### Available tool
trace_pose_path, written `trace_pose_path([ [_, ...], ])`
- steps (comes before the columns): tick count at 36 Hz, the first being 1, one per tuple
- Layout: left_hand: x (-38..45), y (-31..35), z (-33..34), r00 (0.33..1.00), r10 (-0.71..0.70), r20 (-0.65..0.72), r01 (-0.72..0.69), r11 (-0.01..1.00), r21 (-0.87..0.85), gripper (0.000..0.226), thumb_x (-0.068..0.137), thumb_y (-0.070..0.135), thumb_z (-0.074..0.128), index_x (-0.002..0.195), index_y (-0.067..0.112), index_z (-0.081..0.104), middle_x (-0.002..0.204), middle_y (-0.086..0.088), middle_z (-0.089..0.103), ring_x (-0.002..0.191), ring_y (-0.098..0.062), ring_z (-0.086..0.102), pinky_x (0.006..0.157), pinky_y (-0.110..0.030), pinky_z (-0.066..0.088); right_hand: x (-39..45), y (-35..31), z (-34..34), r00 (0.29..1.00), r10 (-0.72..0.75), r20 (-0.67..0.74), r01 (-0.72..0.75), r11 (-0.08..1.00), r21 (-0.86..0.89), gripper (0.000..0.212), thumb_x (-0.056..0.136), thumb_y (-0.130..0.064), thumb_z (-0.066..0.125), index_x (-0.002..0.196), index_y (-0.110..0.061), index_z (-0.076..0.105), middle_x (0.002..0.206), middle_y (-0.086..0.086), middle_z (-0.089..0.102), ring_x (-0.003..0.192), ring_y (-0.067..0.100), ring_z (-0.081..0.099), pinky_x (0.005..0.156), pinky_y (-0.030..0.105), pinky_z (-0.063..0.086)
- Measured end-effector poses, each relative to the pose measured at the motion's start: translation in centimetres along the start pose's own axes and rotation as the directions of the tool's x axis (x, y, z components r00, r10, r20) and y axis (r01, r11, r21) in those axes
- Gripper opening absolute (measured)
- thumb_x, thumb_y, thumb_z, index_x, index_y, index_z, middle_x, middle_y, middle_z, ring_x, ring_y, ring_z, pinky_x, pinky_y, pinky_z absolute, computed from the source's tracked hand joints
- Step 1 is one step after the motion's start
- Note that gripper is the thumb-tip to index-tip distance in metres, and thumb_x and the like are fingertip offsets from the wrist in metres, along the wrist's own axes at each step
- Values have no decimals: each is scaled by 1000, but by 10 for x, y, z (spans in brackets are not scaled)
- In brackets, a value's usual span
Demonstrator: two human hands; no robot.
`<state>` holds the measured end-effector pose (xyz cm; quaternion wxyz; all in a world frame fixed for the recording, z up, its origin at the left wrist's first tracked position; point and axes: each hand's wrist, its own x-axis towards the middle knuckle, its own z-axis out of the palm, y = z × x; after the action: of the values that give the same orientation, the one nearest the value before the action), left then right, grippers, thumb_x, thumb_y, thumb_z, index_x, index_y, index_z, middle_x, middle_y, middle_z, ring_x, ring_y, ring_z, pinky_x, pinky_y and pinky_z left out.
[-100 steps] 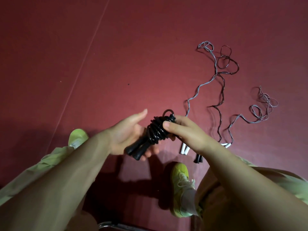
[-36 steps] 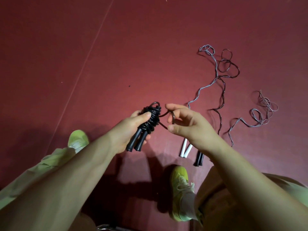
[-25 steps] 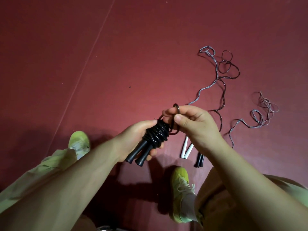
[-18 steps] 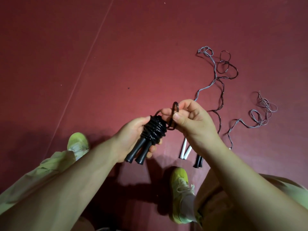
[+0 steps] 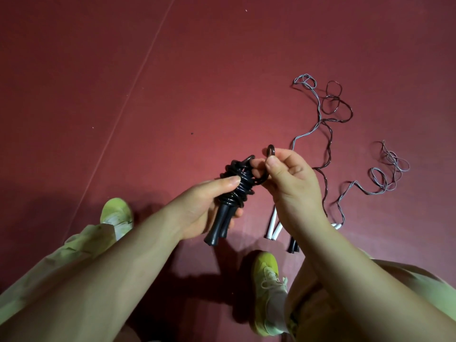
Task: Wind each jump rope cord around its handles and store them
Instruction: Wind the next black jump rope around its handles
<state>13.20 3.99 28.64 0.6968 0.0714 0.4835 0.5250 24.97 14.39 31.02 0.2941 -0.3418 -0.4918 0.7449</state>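
My left hand (image 5: 197,208) grips a black jump rope (image 5: 237,191). Its two black handles lie side by side and point down, and the cord is coiled thickly around their upper part. My right hand (image 5: 291,183) pinches the last loop of that black cord (image 5: 270,150) just right of the coil. On the floor to the right lie a pair of white handles (image 5: 273,224) with a grey cord (image 5: 385,174), and a pair of dark handles (image 5: 293,246) with a dark cord (image 5: 335,107). Both cords lie loose and tangled.
I crouch over a dark red floor (image 5: 222,70) crossed by a thin pale seam at the left. My yellow-green shoes show at the lower left (image 5: 116,213) and lower middle (image 5: 269,290), with pale green trouser legs at both bottom corners.
My right hand has kept working the end loop of the black cord at the top of the coil. The left hand has turned the bundle slightly. The ropes on the floor have not moved.
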Motion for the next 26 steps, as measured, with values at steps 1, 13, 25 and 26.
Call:
trace_pose_path([
  [1,-1,0,0,999,-1,45,2,1000,-15,30,74,31,68,98,13,63,79,-6,70,60,-18,65,52,-27,45,-1,1,0,1000,-1,6,1,1000,-16,10,80,-15,64,88,-11,59,72,0,71,63,9,63,67,24,54],
  [13,0,1,5,971,151,-186,-137,987,86,45,82,34,68,120,16,51,83,-5,62,58,-13,53,53,-28,38,-2,9,8,992,-123,31,127,950,-286,20,85,1,65,87,-20,66,79,-8,72,79,7,66,77,23,52],
  [25,-9,14,-1,992,115,-44,-115,993,8,35,76,39,55,99,14,64,84,-5,65,64,-18,62,62,-32,47,4,-1,9,985,-116,131,162,889,-428,27,81,0,70,84,-27,69,75,-14,71,76,5,65,76,23,53],
  [26,-10,14,-1,989,141,-37,-142,990,-22,31,73,32,57,97,12,64,85,-6,66,64,-17,63,61,-32,51,5,-1,8,984,-110,138,158,896,-414,26,81,1,70,84,-25,69,74,-14,71,75,3,64,74,20,51],
])
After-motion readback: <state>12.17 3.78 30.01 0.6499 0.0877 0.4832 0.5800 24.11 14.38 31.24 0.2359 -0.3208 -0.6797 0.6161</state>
